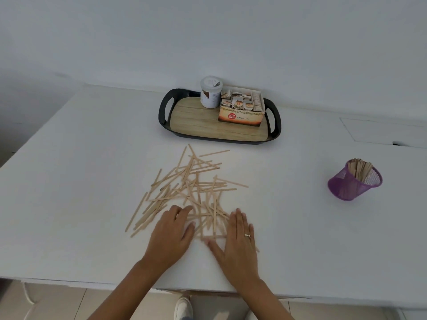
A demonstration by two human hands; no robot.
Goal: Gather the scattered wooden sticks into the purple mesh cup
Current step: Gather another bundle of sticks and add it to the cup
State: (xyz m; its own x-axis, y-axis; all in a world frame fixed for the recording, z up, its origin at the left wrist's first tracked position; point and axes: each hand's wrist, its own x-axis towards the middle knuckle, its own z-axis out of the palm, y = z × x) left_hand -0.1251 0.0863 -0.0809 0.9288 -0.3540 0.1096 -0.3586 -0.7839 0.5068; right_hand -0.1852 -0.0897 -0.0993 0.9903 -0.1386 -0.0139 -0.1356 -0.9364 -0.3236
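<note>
Many thin wooden sticks (191,188) lie scattered in a loose heap at the middle of the white table (69,158). My left hand (172,234) lies flat, palm down, on the near left part of the heap, fingers straight. My right hand (238,239) lies flat on the near right part, fingers straight, a ring on one finger. Several sticks lie between the two hands. The purple mesh cup (353,181) stands far to the right, apart from the heap, with a bundle of sticks upright inside it.
A black tray (166,112) with a wood-look floor stands at the back of the table, holding a white jar (210,92) and an open tea box (241,107). The table's near edge runs just below my wrists. A white shoe (183,308) shows on the floor.
</note>
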